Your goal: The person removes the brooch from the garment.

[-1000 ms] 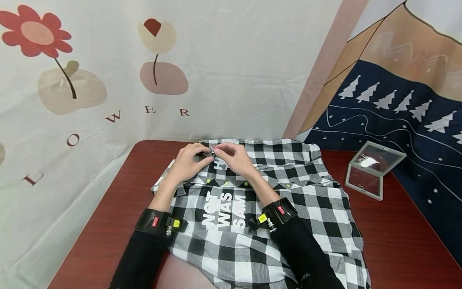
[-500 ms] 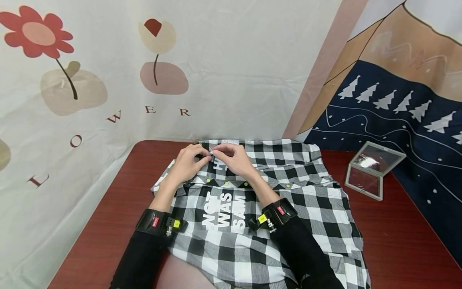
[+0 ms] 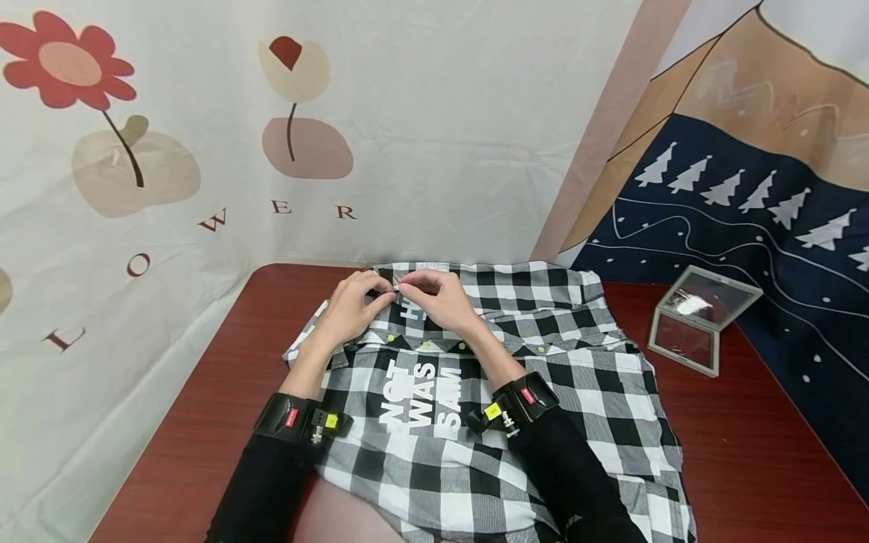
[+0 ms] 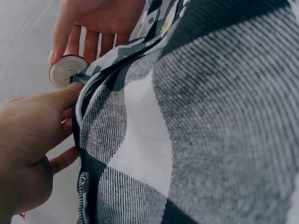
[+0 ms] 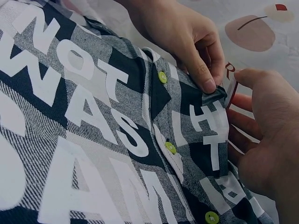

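Observation:
A black, white and grey checked shirt [image 3: 584, 392] with white lettering and a row of yellow-green buttons [image 5: 170, 148] is spread out in the head view. At its far left part, my left hand [image 3: 349, 305] pinches a fold of the fabric between thumb and fingers. My right hand [image 3: 444, 302] faces it, thumb and fingers pinching a round white badge [image 4: 60, 70] with a red rim. The left wrist view shows a thin dark line across the badge, right at the pinched cloth. Seen from the right wrist, the badge is nearly edge-on.
An open hinged case [image 3: 686, 351] with a pale frame and clear panels lies on the red-brown table [image 3: 760, 445] to the right. Behind the table hang a pale printed cloth [image 3: 441, 113] and a dark blue one [image 3: 747, 249] with white trees.
Both hands stay at the same spot on the shirt. My left thumb has shifted slightly to the left.

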`<state>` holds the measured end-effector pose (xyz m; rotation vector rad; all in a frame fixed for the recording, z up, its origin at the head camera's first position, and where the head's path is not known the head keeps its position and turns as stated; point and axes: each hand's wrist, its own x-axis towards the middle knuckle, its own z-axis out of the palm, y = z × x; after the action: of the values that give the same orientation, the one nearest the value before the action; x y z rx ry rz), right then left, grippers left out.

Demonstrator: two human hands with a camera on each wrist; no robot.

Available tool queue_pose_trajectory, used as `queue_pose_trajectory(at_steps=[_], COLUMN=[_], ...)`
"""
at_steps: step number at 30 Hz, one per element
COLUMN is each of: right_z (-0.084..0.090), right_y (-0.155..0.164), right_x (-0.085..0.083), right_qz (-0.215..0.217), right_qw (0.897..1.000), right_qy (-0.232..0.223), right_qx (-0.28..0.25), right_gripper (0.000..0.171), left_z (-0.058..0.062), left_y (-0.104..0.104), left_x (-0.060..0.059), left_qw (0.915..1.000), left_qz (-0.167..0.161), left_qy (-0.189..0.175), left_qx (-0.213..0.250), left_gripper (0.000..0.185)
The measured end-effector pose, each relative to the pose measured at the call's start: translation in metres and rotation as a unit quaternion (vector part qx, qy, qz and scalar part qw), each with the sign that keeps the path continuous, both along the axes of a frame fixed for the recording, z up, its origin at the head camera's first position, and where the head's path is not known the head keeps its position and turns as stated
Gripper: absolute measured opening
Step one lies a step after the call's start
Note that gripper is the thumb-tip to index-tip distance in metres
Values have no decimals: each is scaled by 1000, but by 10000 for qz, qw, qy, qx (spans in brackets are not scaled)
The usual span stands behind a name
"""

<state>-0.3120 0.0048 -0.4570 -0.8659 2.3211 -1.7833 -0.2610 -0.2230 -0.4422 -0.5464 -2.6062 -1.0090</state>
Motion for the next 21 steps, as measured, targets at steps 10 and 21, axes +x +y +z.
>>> queue_pose_trajectory(at_steps=[10,21], right_z=[0,-2], right_y=[0,1], right_x=[0,-2], right_qz=[-44,-90], right_qw=[10000,9997], right_qy=[84,195], right_qx=[30,90], right_gripper=[28,27], left_z=[-2,0], left_y=[-1,-2], left_x=[0,0], left_qw=[9999,9998], left_qz=[4,-31], left_qy=[107,148], left_qx=[-89,-109], left_gripper=[9,10])
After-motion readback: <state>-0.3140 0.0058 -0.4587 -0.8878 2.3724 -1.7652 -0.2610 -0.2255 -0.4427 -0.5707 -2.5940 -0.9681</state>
